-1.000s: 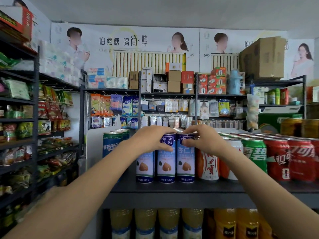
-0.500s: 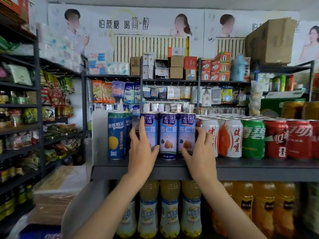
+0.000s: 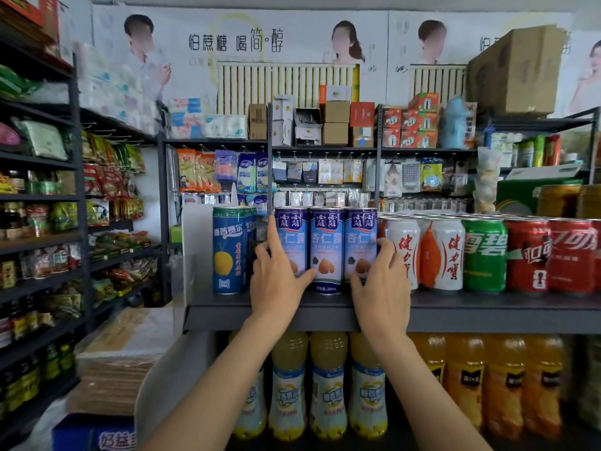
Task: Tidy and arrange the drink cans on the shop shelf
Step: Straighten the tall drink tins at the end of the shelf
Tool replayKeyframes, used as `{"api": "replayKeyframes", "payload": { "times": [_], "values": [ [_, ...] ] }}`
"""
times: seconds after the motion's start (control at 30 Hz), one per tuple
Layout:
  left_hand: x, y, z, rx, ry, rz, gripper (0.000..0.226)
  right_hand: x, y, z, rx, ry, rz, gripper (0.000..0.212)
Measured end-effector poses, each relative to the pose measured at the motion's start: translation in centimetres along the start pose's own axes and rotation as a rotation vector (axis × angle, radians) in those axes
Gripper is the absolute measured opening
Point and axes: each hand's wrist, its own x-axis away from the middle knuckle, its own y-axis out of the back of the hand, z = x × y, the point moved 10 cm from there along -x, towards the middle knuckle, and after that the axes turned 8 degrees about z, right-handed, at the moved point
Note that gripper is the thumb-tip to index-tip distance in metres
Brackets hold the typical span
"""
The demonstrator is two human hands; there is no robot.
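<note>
Both grips are on the trio of blue almond-drink cans, fingers mostly straight, pressing rather than wrapping. Your left hand (image 3: 276, 281) lies flat against the left can (image 3: 290, 236), index finger up along its left edge, thumb reaching across to the base of the middle can (image 3: 327, 249). Your right hand (image 3: 380, 288) is against the right can (image 3: 359, 237), fingers slightly bent at that can's right side, thumb low near its base. Cannot tell if those fingers actually close round the can.

The three cans stand upright, touching side to side, at the front edge of the grey shelf (image 3: 487, 315), directly between your hands.

Left of your left grip: a taller blue can with a yellow pear print (image 3: 229, 250), upright, with a small gap to the trio. More cans stand behind it.

Right of your right grip: two white-and-orange cans (image 3: 442, 252), the first just beside your fingers, then a green can (image 3: 484, 255), then red cola cans (image 3: 546, 255), all upright in one row.

Below your grips, on the lower level: pale yellow juice bottles (image 3: 328, 388), orange ones (image 3: 465, 382) to their right.
</note>
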Motion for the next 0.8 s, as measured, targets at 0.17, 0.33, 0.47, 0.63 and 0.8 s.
{"api": "replayKeyframes", "payload": {
  "times": [0.17, 0.33, 0.47, 0.63, 0.8],
  "values": [
    [-0.1, -0.2, 0.5, 0.003, 0.022, 0.071, 0.111, 0.3, 0.5, 0.1, -0.004, 0.013, -0.054, 0.06],
    [-0.2, 0.5, 0.3, -0.019, -0.021, 0.06, 0.101, 0.5, -0.4, 2.5, 0.075, 0.04, 0.017, 0.047],
    [0.1, 0.7, 0.1, -0.063, -0.038, 0.058, 0.1, 0.5, -1.5, 3.2, 0.133, -0.011, 0.084, 0.05],
    [0.3, 0.9, -0.1, -0.087, -0.037, 0.037, 0.098, 0.6, -1.7, 2.7, 0.12, -0.036, 0.093, 0.048],
    [0.3, 0.6, 0.0, -0.096, -0.035, 0.034, 0.097, 0.7, -1.8, 2.7, 0.124, -0.042, 0.09, 0.048]
  ]
}}
